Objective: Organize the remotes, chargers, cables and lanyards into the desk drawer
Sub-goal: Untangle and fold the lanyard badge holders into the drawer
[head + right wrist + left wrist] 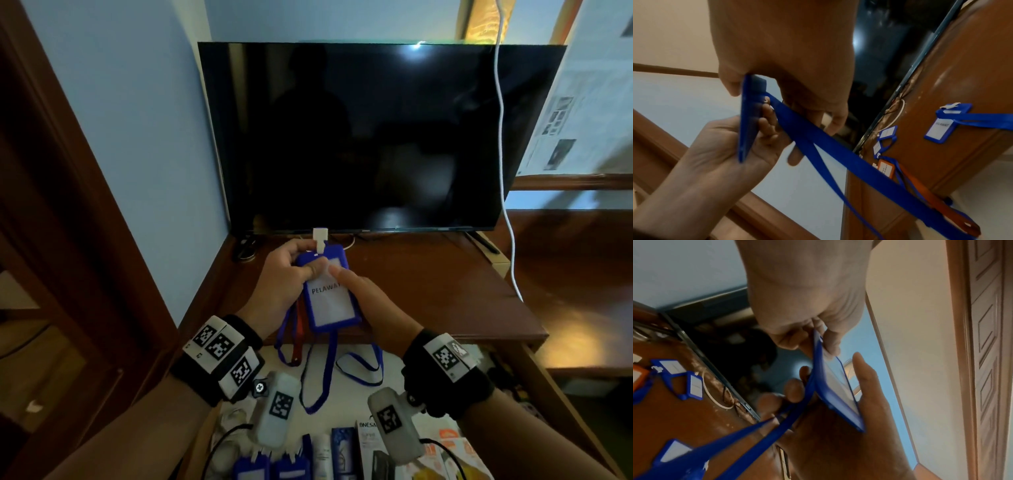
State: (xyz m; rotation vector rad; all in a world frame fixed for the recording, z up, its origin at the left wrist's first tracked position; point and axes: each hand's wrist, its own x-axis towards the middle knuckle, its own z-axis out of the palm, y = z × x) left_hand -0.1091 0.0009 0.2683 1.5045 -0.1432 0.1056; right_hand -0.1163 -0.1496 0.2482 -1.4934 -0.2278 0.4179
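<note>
My left hand (279, 274) has its fingers (310, 269) curled round the top of a blue badge holder (330, 294), thumb on the front face and the rest behind it, as the right wrist view shows. My right hand (366, 301) lies along the holder's 3 o'clock edge with the forefinger straight across the clear window; its other fingers (795, 390) are curled behind, against the blue strap (764, 434). So both hands are clamped on the same holder, which is held in the air above the front of the wooden counter (428, 284), at about 6 o'clock from the dark TV (370, 137). A white clip (320, 238) sticks up from the holder's top edge, and the card inside reads "PELAWAT", partly covered.

From the holder the strap drops toward 6 o'clock in loops over the open drawer (555, 394), with an orange strap (298, 339) hanging beside it at 9 o'clock. I see 2 more blue badge holders (274, 467) at the drawer's near edge, with boxes and packets (370, 452) at their 3 o'clock. In the right wrist view, further badges lie on the counter: 1 large blue badge (941, 128), 2 small blue badges (882, 139) and 1 orange badge (887, 168). A white cable (503, 154) hangs across the TV's 3 o'clock side down to the counter.
</note>
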